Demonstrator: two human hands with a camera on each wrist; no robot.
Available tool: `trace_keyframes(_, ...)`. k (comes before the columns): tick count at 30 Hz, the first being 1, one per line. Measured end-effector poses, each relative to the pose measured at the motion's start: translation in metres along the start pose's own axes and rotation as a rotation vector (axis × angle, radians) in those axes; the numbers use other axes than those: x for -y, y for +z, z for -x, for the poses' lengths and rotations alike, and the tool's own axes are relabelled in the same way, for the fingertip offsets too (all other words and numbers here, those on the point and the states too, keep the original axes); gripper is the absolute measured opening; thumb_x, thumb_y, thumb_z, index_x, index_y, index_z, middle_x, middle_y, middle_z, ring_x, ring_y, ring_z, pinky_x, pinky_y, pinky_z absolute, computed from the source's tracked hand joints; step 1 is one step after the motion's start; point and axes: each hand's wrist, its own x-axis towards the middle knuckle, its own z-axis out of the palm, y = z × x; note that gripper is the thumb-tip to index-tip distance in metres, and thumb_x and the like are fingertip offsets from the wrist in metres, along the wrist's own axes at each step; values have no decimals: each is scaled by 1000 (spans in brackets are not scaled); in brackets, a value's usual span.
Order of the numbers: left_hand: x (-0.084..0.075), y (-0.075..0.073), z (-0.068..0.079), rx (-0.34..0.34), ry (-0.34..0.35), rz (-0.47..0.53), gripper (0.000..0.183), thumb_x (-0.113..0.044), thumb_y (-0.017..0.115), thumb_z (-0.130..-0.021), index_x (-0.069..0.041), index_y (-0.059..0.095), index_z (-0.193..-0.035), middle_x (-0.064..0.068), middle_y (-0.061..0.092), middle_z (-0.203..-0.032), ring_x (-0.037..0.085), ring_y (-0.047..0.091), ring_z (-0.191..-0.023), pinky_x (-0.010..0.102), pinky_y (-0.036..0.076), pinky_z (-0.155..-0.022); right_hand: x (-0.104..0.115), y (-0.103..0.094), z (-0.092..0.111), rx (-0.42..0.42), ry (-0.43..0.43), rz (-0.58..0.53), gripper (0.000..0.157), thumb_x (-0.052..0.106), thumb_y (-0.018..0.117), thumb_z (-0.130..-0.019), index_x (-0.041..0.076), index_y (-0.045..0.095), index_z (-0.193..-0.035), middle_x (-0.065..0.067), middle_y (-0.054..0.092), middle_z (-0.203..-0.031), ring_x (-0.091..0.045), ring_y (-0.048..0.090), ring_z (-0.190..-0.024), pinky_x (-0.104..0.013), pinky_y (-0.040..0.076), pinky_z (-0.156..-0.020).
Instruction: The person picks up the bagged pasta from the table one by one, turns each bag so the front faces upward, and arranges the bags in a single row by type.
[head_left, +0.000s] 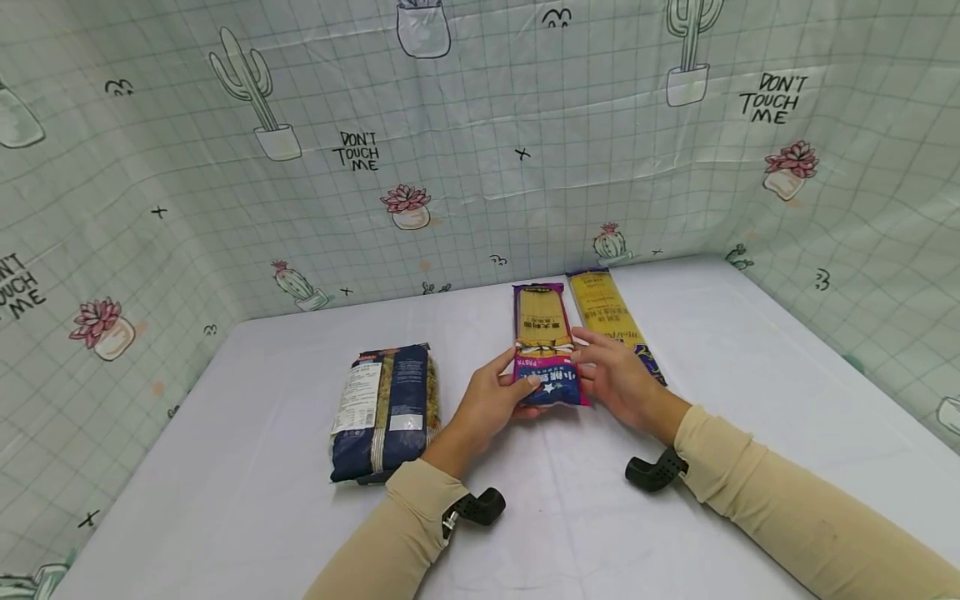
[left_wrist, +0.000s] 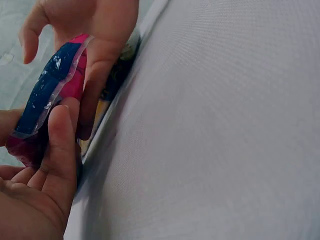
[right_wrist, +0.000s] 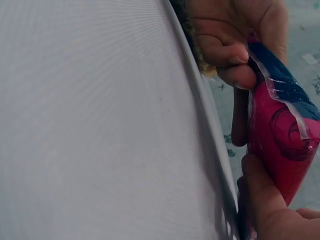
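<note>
A pack of long dry pasta, with a yellow upper part and a blue-and-pink lower end, is between both hands. My left hand grips its lower left corner, thumb on the printed face and fingers beneath. At the right edge my right hand holds the pack, with fingers under it. The left wrist view shows the pack's blue and pink end tilted between the two hands. In the right wrist view, right-hand fingers press against the pink underside.
A second long yellow pasta pack lies on the white table, just beyond the right hand. Left of the left forearm is a bulky navy bag of pasta with a white label. Behind the table hangs a cactus-print cloth.
</note>
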Motion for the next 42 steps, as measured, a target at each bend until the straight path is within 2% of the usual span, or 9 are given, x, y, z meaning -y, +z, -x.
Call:
trace_keyframes(5,0,1,-1,4,13,16,66,-18,67,-98,-8,35,-155,19,71,-107,15,69,-64,26,58,-64,2,2,0,-54,-78,0,65,4,47,-96,-6,18,-153,-24,31,-144,-22,57,-113,-28,52,-92)
trace_keyframes(10,-4,4,0,-8,-14,19,69,-10,73,-93,-6,37,-151,17,67,-110,18,70,-72,30,60,-70,3,3,-1,-109,-104,13,54,4,47,-95,-8,26,-143,-23,37,-135,-20,58,-107,-27,53,-89)
trace_keyframes(16,-7,8,0,8,-64,16,71,-1,72,-90,-7,36,-151,18,61,-113,22,70,-82,34,60,-76,4,-2,-2,-104,-85,-6,43,4,39,-97,-6,31,-138,-23,33,-142,-30,48,-125,-28,51,-95)
trace_keyframes(19,-9,7,1,16,-68,41,66,-3,67,-95,-4,34,-152,21,62,-116,22,71,-78,36,60,-77,5,-5,-3,-53,-82,-15,47,4,36,-98,-8,29,-143,-24,31,-145,-36,41,-135,-31,49,-99)
trace_keyframes(22,-12,6,3,23,-91,39,63,-10,64,-98,-4,35,-153,20,60,-123,23,71,-83,37,59,-81,6,-8,-4,22,-67,6,55,7,35,-99,-8,24,-150,-25,28,-152,-38,34,-141,-32,46,-103)
trace_keyframes(26,-16,4,6,70,-117,-41,56,-17,63,-99,-4,43,-150,17,60,-129,29,70,-98,38,57,-86,5,-10,-4,102,-44,36,56,13,32,-104,-6,19,-155,-24,24,-159,-39,30,-143,-33,44,-105)
trace_keyframes(29,-21,2,8,106,-117,-119,52,-20,62,-100,-2,48,-147,14,64,-125,30,69,-102,38,57,-86,5,-11,-4,111,-47,52,55,16,29,-105,-6,19,-155,-24,24,-159,-40,31,-143,-32,44,-104)
trace_keyframes(36,-23,-3,10,76,-136,-263,47,-22,61,-100,-2,50,-141,13,66,-114,27,72,-85,36,59,-74,0,-9,-2,20,-60,199,52,15,41,-102,-7,33,-148,-23,34,-153,-35,42,-135,-32,47,-102)
trace_keyframes(42,-23,-13,11,42,-120,-323,36,-23,58,-102,-2,58,-131,14,65,-117,25,72,-85,36,59,-75,-2,-1,4,-45,-91,333,44,10,50,-99,-9,46,-138,-22,40,-149,-34,44,-132,-44,35,-113)
